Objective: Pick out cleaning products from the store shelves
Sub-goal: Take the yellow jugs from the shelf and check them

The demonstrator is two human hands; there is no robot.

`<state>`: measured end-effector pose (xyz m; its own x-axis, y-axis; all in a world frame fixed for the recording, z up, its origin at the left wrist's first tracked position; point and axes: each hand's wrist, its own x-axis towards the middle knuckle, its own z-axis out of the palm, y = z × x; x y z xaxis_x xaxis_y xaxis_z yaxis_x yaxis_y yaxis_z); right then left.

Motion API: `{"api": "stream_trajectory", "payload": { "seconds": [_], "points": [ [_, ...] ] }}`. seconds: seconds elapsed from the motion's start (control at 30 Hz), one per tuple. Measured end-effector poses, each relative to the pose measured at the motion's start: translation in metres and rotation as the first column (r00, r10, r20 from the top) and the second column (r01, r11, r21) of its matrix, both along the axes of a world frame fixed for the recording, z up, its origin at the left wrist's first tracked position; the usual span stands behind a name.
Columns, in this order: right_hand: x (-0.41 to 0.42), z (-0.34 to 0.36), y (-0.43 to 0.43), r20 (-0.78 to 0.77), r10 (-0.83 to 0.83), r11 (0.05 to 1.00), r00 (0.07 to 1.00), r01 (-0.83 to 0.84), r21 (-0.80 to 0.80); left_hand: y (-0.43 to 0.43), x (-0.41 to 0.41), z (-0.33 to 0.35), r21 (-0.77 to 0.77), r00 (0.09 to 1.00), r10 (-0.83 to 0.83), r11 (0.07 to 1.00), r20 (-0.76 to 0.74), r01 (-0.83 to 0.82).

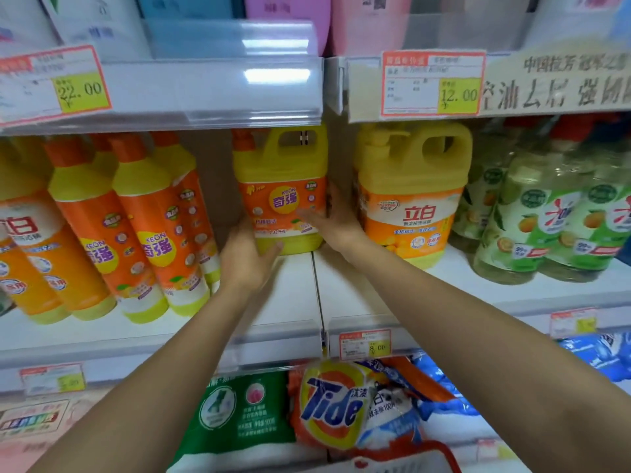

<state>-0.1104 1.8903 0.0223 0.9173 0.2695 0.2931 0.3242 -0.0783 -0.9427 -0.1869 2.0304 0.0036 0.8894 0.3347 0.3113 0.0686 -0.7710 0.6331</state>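
Head view: white store shelf [293, 302], stocked shelves above and below. Two handled jugs upright on it: yellow plastic KEON jug [280, 189] gripped at its sides by left hand [247, 257] and right hand [336, 218], second yellow plastic jug [409, 186] just beside.

price tag [432, 84] print blurred; upper packs [368, 22] cropped
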Motion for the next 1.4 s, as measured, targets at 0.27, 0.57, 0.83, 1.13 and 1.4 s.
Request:
{"api": "stream_trajectory", "payload": {
  "seconds": [0.27,0.57,0.83,1.13,1.4],
  "points": [
    [-0.138,-0.017,-0.139,0.226,0.195,0.980,0.954,-0.180,-0.086,-0.095,-0.113,-0.032,0.020,0.874,-0.136,0.989,0.466,0.143],
    [-0.213,-0.176,-0.378,-0.328,-0.036,0.738,0.944,-0.196,-0.645,-0.290,-0.179,-0.171,-0.079,0.578,-0.743,0.635,-0.338,0.769],
    [-0.256,-0.261,-0.450,-0.508,-0.154,0.742,0.848,-0.241,-0.626,-0.358,-0.184,-0.230,0.057,0.430,-0.560,0.561,-0.708,0.826],
    [-0.250,-0.233,-0.430,-0.450,-0.261,0.884,0.854,0.024,-0.468,-0.330,-0.170,-0.207,-0.123,0.504,-0.689,0.645,-0.520,0.755],
    [-0.242,-0.104,-0.386,-0.400,-0.183,0.980,0.898,0.136,-0.143,-0.276,-0.178,-0.154,-0.439,0.690,-0.720,0.646,-0.075,0.625]
  ]
}}
